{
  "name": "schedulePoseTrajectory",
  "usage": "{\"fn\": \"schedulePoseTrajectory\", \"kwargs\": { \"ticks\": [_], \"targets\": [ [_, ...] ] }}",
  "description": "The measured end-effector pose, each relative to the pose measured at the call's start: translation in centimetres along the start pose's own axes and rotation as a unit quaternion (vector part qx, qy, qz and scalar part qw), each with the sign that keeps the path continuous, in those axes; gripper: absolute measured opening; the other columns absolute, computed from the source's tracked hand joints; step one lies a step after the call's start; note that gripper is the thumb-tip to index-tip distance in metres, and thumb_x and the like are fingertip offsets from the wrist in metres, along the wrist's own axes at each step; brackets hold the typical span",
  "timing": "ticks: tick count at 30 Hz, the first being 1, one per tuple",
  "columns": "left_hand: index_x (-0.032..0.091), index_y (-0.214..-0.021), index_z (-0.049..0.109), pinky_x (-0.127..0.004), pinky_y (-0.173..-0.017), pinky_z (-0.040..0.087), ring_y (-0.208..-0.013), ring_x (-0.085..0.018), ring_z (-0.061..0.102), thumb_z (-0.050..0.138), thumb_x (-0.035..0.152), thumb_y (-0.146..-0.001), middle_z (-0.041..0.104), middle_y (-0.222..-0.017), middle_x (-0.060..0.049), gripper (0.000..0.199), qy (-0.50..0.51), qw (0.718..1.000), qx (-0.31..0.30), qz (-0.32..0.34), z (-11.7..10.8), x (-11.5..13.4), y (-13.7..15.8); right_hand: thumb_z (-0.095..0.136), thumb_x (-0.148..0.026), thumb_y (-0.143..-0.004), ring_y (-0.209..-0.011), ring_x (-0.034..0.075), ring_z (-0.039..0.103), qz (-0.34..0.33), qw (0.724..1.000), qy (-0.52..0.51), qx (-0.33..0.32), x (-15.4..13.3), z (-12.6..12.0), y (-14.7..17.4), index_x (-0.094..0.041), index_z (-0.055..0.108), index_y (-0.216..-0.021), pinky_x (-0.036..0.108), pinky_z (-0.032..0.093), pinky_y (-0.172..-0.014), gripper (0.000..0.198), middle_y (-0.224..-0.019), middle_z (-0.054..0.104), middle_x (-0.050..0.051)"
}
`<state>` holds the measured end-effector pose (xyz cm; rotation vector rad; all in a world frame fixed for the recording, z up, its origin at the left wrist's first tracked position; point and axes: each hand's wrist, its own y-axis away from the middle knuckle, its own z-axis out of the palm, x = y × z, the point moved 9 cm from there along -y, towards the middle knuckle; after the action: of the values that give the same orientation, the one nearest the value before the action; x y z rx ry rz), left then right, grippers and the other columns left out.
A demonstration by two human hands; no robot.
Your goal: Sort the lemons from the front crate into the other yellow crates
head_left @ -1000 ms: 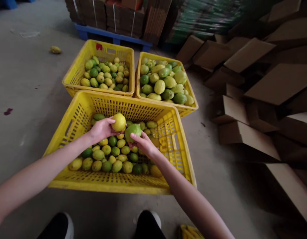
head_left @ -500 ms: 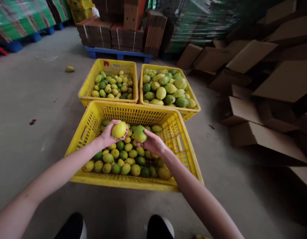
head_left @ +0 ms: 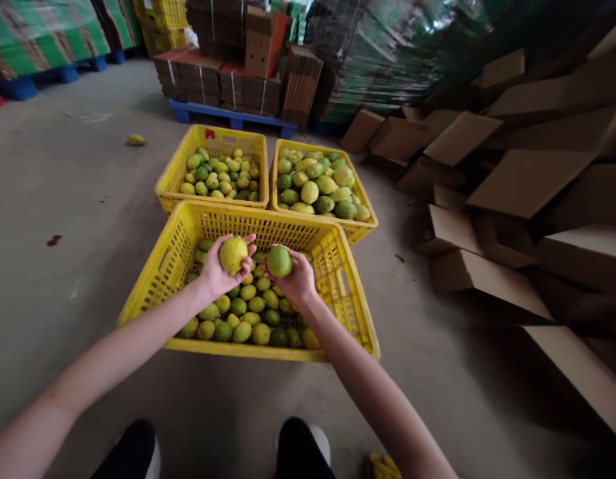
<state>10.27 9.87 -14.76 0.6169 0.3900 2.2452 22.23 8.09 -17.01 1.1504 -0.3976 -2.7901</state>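
Above the near yellow crate [head_left: 143,293], both my hands hold fruit side by side. A yellow lemon [head_left: 233,255] rests in the upturned palm of my left hand [head_left: 215,274], with the fingers curled round it. In my right hand [head_left: 297,278] is a green lemon [head_left: 279,261], gripped between thumb and fingers. The two fruits are apart. Below them, several yellow and green lemons [head_left: 261,334] lie in the near crate, partly hidden by my hands and forearms.
Behind stand two more yellow crates, the left one [head_left: 163,189] with smaller lemons and the right one [head_left: 360,229] piled with larger ones. A loose lemon [head_left: 136,140] lies on the floor. Cardboard boxes [head_left: 532,179] heap up at right; a blue pallet [head_left: 233,116] bears flattened cartons.
The lemon in my right hand has turned, its round end now facing me. My left fingers have spread a little round the yellow lemon. The view has shifted slightly to the right.
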Motion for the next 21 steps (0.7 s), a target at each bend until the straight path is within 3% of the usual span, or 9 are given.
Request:
{"fn": "schedulePoseTrajectory", "kwargs": {
  "ticks": [4, 9, 14, 18, 21],
  "targets": [
    [0.012, -0.101, 0.066, -0.018, -0.046, 0.051, -0.053, -0.011, 0.06, 0.042, 0.032, -0.093, 0.063, -0.068, -0.005, 0.032, 0.035, 0.999, 0.009, 0.008, 0.4, 0.7, -1.5, 0.071, -0.036, -0.069, -0.078, 0.022, 0.068, -0.012, 1.0, 0.002, -0.01, -0.2, 1.4, -0.4, -0.022, 0.065, -0.096, 0.035, 0.056, -0.064, 0.032, -0.081, 0.071, 0.0],
    [0.012, -0.097, 0.066, -0.019, -0.051, 0.054, -0.058, -0.013, 0.064, 0.045, 0.03, -0.091, 0.065, -0.069, -0.006, 0.028, 0.08, 0.995, 0.011, 0.05, 0.2, 2.3, -3.4, 0.082, -0.018, -0.055, -0.077, 0.016, 0.067, -0.063, 0.996, 0.042, -0.038, -1.7, 2.9, -0.8, -0.025, 0.064, -0.098, 0.032, 0.057, -0.073, 0.048, -0.096, 0.072, -0.001],
    [0.011, -0.091, 0.066, -0.018, -0.045, 0.051, -0.051, -0.012, 0.061, 0.042, 0.029, -0.092, 0.064, -0.064, -0.005, 0.03, 0.056, 0.995, 0.052, 0.066, -2.5, 2.1, -3.9, 0.073, -0.045, -0.073, -0.069, 0.018, 0.067, -0.024, 1.0, -0.004, -0.003, -1.1, 2.4, -1.9, -0.021, 0.065, -0.089, 0.03, 0.055, -0.06, 0.03, -0.086, 0.072, 0.001],
    [0.014, -0.092, 0.066, -0.02, -0.046, 0.05, -0.05, -0.012, 0.061, 0.049, 0.026, -0.088, 0.068, -0.07, -0.004, 0.021, 0.032, 0.996, 0.016, 0.086, -2.3, 2.1, -3.6, 0.065, -0.044, -0.078, -0.06, 0.016, 0.063, 0.003, 0.997, -0.06, 0.049, 0.7, 1.3, -3.1, -0.021, 0.062, -0.084, 0.026, 0.05, -0.049, 0.024, -0.073, 0.068, 0.001],
    [0.016, -0.089, 0.064, -0.021, -0.048, 0.05, -0.053, -0.012, 0.062, 0.054, 0.025, -0.087, 0.069, -0.074, -0.002, 0.013, 0.052, 0.993, -0.01, 0.103, -1.4, 2.3, -3.3, 0.057, -0.043, -0.078, -0.061, 0.019, 0.063, 0.012, 0.991, -0.096, 0.091, 2.1, 0.4, -3.7, -0.021, 0.06, -0.081, 0.031, 0.055, -0.054, 0.022, -0.067, 0.066, 0.003]
  ]
}}
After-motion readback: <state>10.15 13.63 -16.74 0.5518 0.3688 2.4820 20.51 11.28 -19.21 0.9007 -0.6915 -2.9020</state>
